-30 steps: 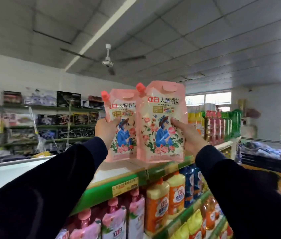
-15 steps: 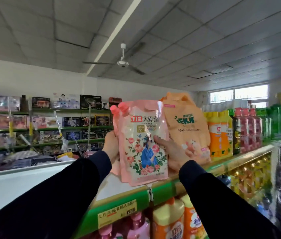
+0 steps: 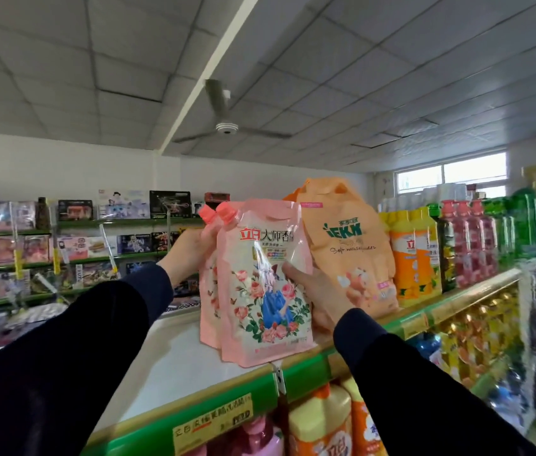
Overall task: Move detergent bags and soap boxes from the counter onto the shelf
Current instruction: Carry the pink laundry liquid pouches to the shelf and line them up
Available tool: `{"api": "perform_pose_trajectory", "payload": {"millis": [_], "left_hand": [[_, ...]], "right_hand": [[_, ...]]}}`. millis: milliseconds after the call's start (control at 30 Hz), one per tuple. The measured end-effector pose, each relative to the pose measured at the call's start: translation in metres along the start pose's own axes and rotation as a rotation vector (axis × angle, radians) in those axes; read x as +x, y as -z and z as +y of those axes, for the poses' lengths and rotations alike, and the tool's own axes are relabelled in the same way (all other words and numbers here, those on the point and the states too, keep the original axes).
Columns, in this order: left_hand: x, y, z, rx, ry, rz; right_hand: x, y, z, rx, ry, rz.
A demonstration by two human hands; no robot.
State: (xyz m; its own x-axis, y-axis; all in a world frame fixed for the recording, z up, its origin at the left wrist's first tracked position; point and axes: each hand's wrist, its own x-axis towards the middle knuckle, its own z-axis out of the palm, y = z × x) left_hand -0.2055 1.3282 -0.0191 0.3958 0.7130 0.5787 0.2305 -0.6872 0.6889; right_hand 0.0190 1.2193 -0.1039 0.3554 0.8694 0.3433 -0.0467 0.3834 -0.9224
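Observation:
Two pink flowered detergent bags with pink caps stand upright, one behind the other, at the front edge of the top shelf (image 3: 174,363). The front pink bag (image 3: 260,284) is held at its right edge by my right hand (image 3: 312,291), thumb across its face. My left hand (image 3: 191,251) grips the upper left of the rear pink bag (image 3: 208,291), just below the caps. An orange detergent bag (image 3: 348,245) stands right behind my right hand on the same shelf.
Yellow and orange bottles (image 3: 414,255), red pump bottles (image 3: 470,245) and green bottles (image 3: 519,222) line the top shelf to the right. More bottles fill the lower shelf (image 3: 319,426). Far shelves with boxed toys (image 3: 79,245) stand to the left. A ceiling fan (image 3: 225,126) hangs overhead.
The two pink bags came down from side by side in the air to stand on the shelf, one behind the other, next to the orange bag. The view turned right.

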Motion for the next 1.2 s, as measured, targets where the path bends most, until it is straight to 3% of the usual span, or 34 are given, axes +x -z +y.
{"api": "perform_pose_trajectory", "payload": {"millis": [100,233,367,467,800,967,1100,1200], "left_hand": [[-0.009,-0.002,-0.012,-0.201,0.062,-0.039],[-0.029,-0.01,-0.022,-0.501,0.02,-0.105],[-0.053,-0.03,-0.017,-0.386,-0.079,0.124],[-0.062,-0.04,-0.012,-0.217,-0.171,0.132],[-0.064,-0.042,-0.01,-0.321,-0.009,0.319],[-0.074,-0.037,-0.009,-0.41,-0.183,0.143],[-0.076,-0.038,-0.025,-0.418,0.022,0.054],[-0.082,-0.042,-0.036,-0.412,0.165,-0.124]], "right_hand": [[-0.003,-0.002,0.003,-0.219,0.101,0.116],[-0.004,-0.006,0.002,-0.048,0.133,0.194],[0.001,-0.013,0.0,0.159,0.113,0.129],[0.002,-0.018,0.001,0.183,0.081,0.12],[0.013,-0.026,-0.007,0.146,0.071,0.195],[-0.003,-0.028,0.002,-0.145,0.213,0.295],[-0.014,-0.024,0.004,-0.222,0.307,0.343],[-0.02,-0.021,0.015,-0.212,0.261,0.317]]}}
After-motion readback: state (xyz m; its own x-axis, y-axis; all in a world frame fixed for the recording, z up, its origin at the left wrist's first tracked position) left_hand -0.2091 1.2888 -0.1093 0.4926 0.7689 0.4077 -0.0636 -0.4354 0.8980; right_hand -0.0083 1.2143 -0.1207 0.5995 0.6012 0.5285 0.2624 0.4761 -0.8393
